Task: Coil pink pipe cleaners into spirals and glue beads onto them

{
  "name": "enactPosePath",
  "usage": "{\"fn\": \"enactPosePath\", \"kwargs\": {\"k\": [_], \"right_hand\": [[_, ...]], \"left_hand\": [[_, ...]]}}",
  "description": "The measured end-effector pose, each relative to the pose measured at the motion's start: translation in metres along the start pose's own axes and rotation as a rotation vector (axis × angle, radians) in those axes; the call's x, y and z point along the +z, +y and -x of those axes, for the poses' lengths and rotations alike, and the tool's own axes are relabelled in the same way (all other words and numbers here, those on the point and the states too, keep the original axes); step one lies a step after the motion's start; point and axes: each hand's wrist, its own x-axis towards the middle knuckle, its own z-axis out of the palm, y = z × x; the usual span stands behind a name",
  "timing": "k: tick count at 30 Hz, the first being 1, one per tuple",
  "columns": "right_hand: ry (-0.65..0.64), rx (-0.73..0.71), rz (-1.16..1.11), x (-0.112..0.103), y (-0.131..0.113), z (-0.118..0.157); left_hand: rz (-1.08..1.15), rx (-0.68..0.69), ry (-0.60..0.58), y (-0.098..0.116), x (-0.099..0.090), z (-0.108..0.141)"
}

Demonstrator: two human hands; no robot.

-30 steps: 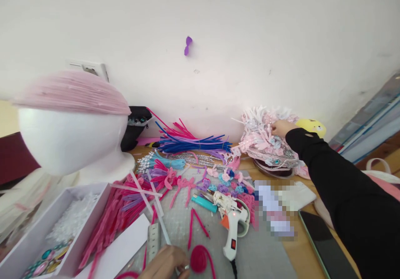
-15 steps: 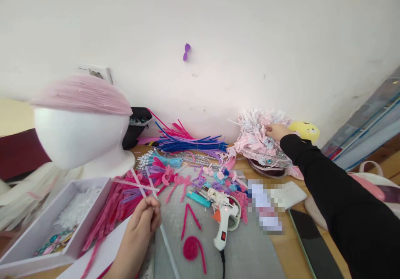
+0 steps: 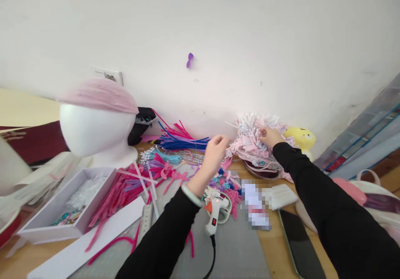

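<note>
My right hand reaches to the back right, its fingers closed on the pile of pale pink and white fuzzy pieces; which piece it pinches is too small to tell. The pile rests on a dark round dish with beads and a teal gem at its edge. My left hand hangs over the middle of the table, just left of the pile, fingers curled together; whether anything is in them is hidden. Beneath that wrist is a white glue gun with its black cord. Pale strips lie across the pink stems.
A white foam head with pink yarn stands at the left, behind a white box of beads. Blue and pink stems lie by the wall. A phone, a white packet and a yellow plush are at the right.
My left hand has let go of the pale strips and moved up and right toward the pile. My right hand stays at the pile. The view has shifted slightly.
</note>
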Motion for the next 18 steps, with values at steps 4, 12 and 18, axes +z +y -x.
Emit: {"fn": "enactPosePath", "kwargs": {"k": [4,12,18], "right_hand": [[0.067,0.001,-0.083,-0.003,0.005,0.003],[0.091,-0.099,-0.190,-0.012,0.006,0.011],[0.124,-0.159,-0.206,-0.012,0.000,0.018]], "left_hand": [[-0.535,0.320,-0.171,-0.007,0.052,-0.042],[-0.739,0.374,-0.308,-0.042,0.100,-0.097],[-0.726,0.343,-0.419,-0.052,0.098,-0.116]]}}
